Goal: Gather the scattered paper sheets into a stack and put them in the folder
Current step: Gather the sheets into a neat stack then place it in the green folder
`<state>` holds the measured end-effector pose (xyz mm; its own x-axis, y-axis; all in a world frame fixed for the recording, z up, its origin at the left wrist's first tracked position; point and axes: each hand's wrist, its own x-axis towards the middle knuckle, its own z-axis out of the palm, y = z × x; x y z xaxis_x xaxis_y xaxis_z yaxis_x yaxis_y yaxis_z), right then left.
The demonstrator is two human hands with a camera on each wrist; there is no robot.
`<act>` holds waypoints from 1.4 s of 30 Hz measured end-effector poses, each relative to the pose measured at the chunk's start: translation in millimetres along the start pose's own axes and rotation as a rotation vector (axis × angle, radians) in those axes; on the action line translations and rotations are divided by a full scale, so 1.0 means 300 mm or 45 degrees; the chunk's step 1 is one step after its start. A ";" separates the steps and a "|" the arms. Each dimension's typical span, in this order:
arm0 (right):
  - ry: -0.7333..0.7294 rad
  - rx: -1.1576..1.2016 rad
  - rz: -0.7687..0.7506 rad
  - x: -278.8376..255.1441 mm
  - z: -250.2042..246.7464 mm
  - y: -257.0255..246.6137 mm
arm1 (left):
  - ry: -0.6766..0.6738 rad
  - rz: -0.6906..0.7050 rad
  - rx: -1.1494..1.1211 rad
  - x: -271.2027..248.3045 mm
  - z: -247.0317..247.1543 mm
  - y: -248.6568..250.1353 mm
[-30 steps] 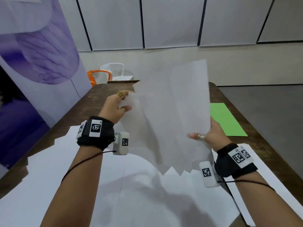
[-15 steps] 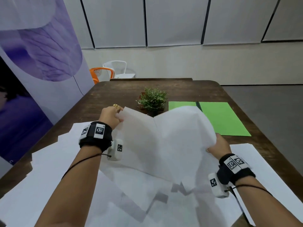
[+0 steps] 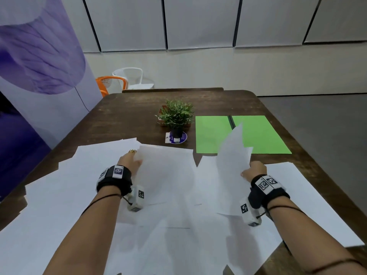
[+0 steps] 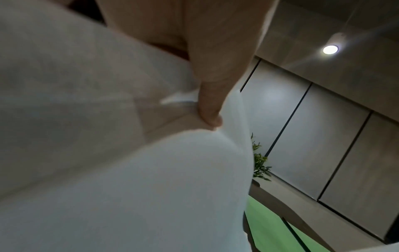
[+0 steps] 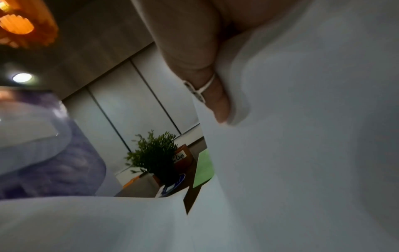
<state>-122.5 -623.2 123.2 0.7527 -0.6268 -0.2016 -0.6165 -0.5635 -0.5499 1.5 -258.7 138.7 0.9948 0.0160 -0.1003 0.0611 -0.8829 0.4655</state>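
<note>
Our left hand [image 3: 130,162] and right hand [image 3: 253,171] each pinch an edge of thin white paper sheets [image 3: 168,175], thumbs curled over, near the dark wooden table's [image 3: 123,116] front edge. Light, floppy and slippery, they probably want gripping along opposite edges. The open green folder [image 3: 258,135] lies towards the right edge.

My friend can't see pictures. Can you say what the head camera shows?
Two hands hold white paper above a wooden table covered in loose sheets: left hand, right hand, paper. Behind lie an open green folder and a small plant.
</note>
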 end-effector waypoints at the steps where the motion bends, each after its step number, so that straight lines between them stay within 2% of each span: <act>1: 0.003 -0.057 -0.042 -0.007 0.006 -0.005 | 0.035 -0.004 -0.026 -0.006 0.009 -0.005; 6: 0.203 -0.227 -0.368 -0.040 -0.017 -0.062 | 0.100 -0.018 -0.090 -0.006 0.005 -0.017; 8: 0.302 -0.004 -0.565 -0.053 -0.031 -0.089 | 0.123 -0.024 -0.057 0.001 -0.012 -0.008; 10: 0.248 0.563 -0.638 -0.080 -0.047 -0.118 | 0.143 0.000 0.010 0.008 -0.025 -0.002; 11: 0.162 0.848 -0.626 -0.090 -0.053 -0.130 | 0.147 0.034 0.053 0.009 -0.032 0.001; 13: 0.012 1.190 -0.613 -0.108 -0.072 -0.147 | 0.147 0.075 0.125 0.008 -0.045 0.008; 16: -0.228 1.415 -0.634 -0.112 -0.076 -0.140 | 0.150 0.081 0.067 0.011 -0.067 0.021; 18: -0.336 1.422 -0.485 -0.075 -0.025 -0.089 | 0.167 0.088 -0.111 0.014 -0.075 0.024; 20: -0.290 1.273 -0.308 -0.022 0.049 -0.012 | 0.171 0.101 -0.398 -0.004 -0.084 0.030; 21: -0.227 1.101 -0.264 0.004 0.087 0.026 | 0.173 0.110 -0.500 -0.013 -0.088 0.034; 23: -0.145 0.697 -0.206 0.036 0.149 0.099 | 0.134 0.148 -0.560 -0.025 -0.088 0.039; 25: -0.135 0.559 -0.161 0.045 0.194 0.145 | 0.087 0.227 -0.466 -0.027 -0.075 0.040; 29: -0.192 0.688 -0.110 0.051 0.243 0.188 | -0.070 0.225 -0.574 -0.032 -0.028 0.022; 31: -0.157 0.802 -0.088 0.055 0.261 0.195 | -0.100 0.226 -0.509 -0.047 -0.017 0.031; 33: -0.142 1.041 -0.054 0.036 0.264 0.183 | -0.082 0.258 -0.413 -0.057 -0.011 0.041; 36: -0.170 1.309 -0.033 0.009 0.246 0.157 | 0.001 0.229 -0.463 -0.064 -0.003 0.048; 42: -0.264 1.556 -0.118 0.013 0.241 0.153 | -0.025 0.166 -0.449 -0.067 -0.003 0.078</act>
<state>-131.2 -612.4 38.5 0.8728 -0.4516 -0.1851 -0.0242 0.3387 -0.9406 -17.0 -279.3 152.5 0.9946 -0.0980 -0.0352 -0.0386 -0.6613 0.7491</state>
